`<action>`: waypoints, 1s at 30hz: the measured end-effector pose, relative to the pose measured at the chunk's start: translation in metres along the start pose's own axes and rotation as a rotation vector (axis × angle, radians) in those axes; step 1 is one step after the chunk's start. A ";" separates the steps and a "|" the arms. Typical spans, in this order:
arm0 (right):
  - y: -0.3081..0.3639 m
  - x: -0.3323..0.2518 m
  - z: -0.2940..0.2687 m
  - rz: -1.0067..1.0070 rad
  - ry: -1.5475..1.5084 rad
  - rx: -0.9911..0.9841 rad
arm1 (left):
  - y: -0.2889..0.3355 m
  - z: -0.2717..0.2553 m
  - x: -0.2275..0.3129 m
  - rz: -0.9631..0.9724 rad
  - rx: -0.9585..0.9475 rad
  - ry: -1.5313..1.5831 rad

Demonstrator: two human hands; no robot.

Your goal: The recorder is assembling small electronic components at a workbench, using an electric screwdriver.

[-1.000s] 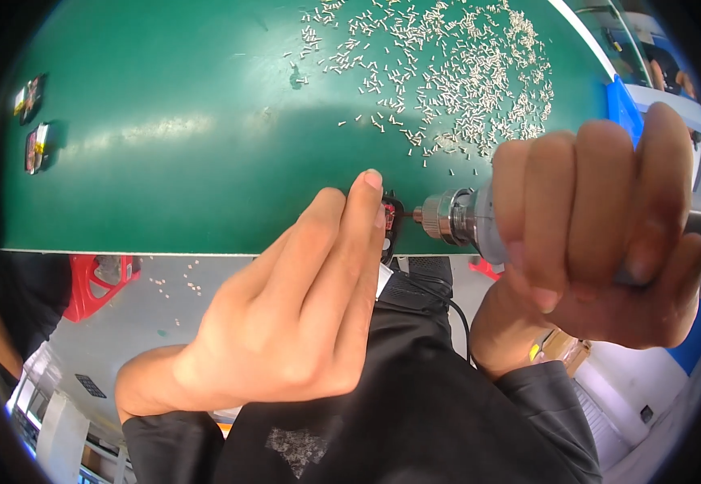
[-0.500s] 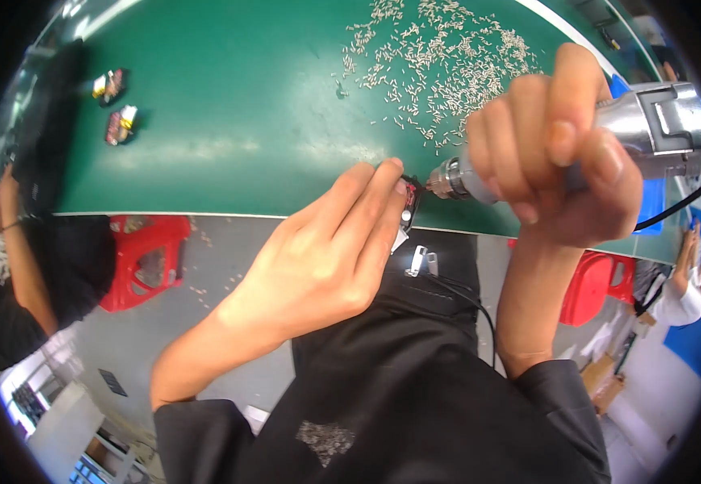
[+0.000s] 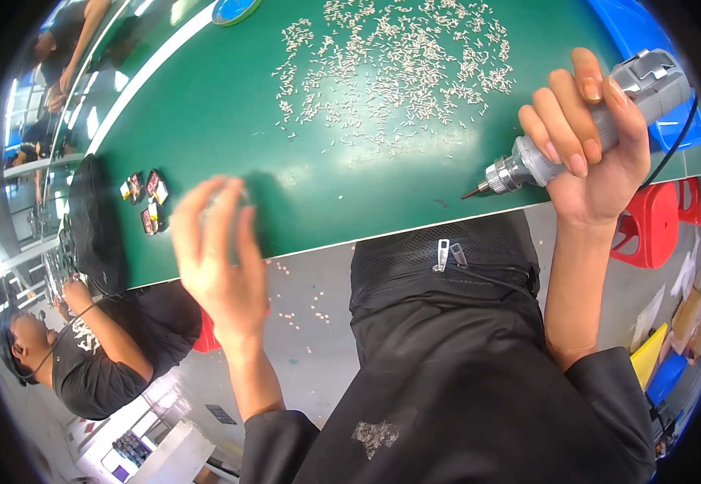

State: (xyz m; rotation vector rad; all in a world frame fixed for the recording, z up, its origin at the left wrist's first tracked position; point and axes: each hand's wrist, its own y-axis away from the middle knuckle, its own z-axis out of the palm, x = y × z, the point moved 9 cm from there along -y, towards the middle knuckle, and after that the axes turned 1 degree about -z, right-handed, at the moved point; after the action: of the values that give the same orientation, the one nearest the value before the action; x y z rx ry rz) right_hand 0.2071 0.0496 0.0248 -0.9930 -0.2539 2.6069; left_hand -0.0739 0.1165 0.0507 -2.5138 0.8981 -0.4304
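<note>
My right hand is wrapped round a grey and silver electric screwdriver. Its thin bit points left and down, just above the green table near the front edge. My left hand is raised over the table's front edge at the left, blurred by motion, its fingers apart and no held thing visible. Left of it, three small dark assemblies with red and yellow-white parts, one of them a small assembly nearest my fingers, lie close together on the table. Their details are too small to tell.
Many small pale screw-like pieces are scattered over the far middle of the green table. A blue bin stands at the right, a blue round dish at the back. A black bag-like thing and another person are at left.
My left hand has left the screwdriver tip and moved left, letting go of a small assembly; three now lie there instead of two. The screwdriver has moved right. The view has shifted.
</note>
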 end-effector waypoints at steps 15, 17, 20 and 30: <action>0.018 -0.008 -0.021 -0.016 -0.171 0.087 | -0.013 0.029 0.079 0.392 -0.206 0.172; 0.019 -0.011 -0.016 -0.042 -0.225 0.090 | -0.017 0.028 0.076 0.241 -0.193 0.419; 0.019 -0.019 -0.004 -0.065 -0.257 0.073 | -0.008 0.043 0.086 0.011 -0.232 0.871; 0.016 -0.029 0.022 -0.099 -0.415 0.071 | 0.012 0.077 0.116 -0.543 -0.245 1.929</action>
State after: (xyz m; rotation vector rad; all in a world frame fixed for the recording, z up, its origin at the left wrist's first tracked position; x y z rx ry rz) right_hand 0.2088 0.0223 0.0543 -0.3959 -0.2981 2.6849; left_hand 0.0385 0.0540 -0.0048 -1.7460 0.6061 -3.2047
